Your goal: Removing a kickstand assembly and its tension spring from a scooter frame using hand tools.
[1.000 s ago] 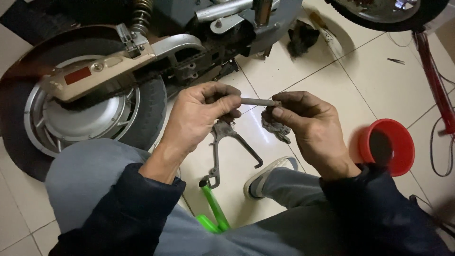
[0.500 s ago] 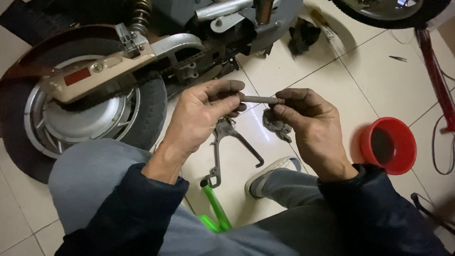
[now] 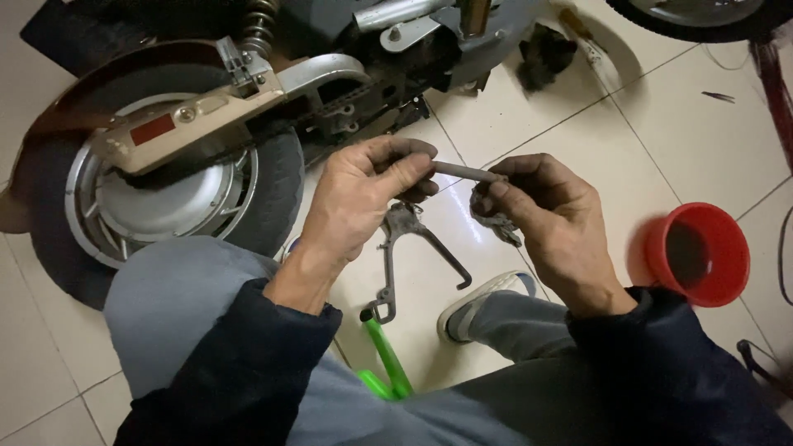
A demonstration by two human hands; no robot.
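Two grease-darkened hands share a short metal rod [image 3: 467, 172] above a tiled floor [image 3: 628, 140], the left hand [image 3: 368, 194] pinching one end between thumb and fingers, the right hand [image 3: 549, 219] closed on the other end. Below the rod, a metal kickstand [image 3: 405, 256] lies on the floor beside green-handled pliers [image 3: 387, 359], with a scooter's rear wheel [image 3: 165, 198] to the left and a red cup [image 3: 698, 252] to the right.

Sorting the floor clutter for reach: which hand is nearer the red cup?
Right. The right hand is just beside the red cup; the left hand is farther off, toward the wheel.
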